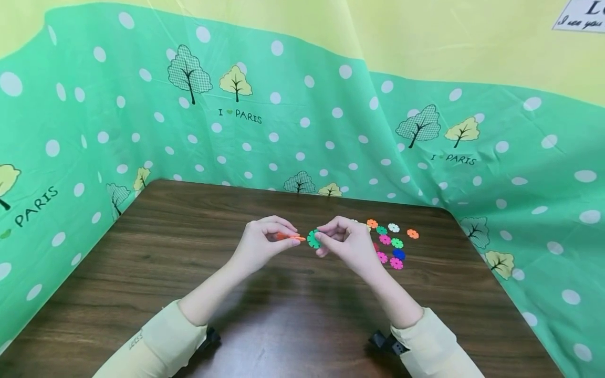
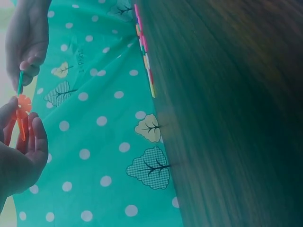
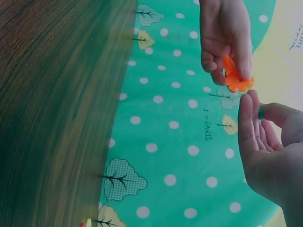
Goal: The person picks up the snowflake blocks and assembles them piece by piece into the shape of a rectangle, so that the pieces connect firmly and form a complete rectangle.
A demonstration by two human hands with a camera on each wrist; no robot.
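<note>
Over the middle of the table, my left hand (image 1: 259,242) pinches orange notched plastic discs (image 3: 239,84) between thumb and fingers. Two orange pieces stand at an angle to each other, joined, in the left wrist view, one of them facing that camera (image 2: 25,103). Just to the right, my right hand (image 1: 348,242) pinches a green notched disc (image 1: 312,239) by its edge. Its flat side faces the head camera, and its rim is close beside the orange pieces. In the right wrist view my fingers hide most of the green disc (image 3: 261,113).
Loose notched discs lie on the brown table (image 1: 189,262) behind and right of my right hand, among them a blue disc (image 1: 399,254), a white disc (image 1: 394,228) and an orange disc (image 1: 413,234). A green dotted curtain (image 1: 302,152) hangs along the table's far edge.
</note>
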